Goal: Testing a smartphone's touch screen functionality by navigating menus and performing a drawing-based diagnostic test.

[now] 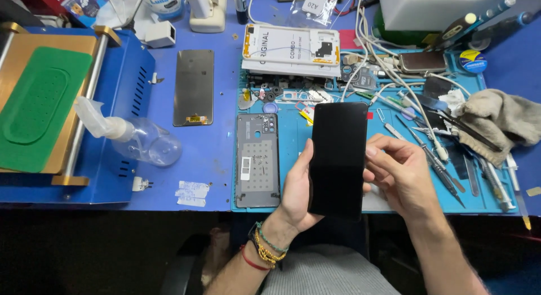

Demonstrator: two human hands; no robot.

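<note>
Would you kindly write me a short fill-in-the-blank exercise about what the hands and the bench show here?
1. Both hands hold a black ____ above the mat.
2. The left hand wears beaded ____ at the wrist.
3. The grey back cover lies to the ____ of the left hand.
4. A clear spray bottle lies on its ____ on the blue machine.

Missing words: phone; bracelets; left; side

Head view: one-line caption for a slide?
Left hand holds a black phone upright over the blue mat, right hand at its edge, grey back cover alongside.
</note>
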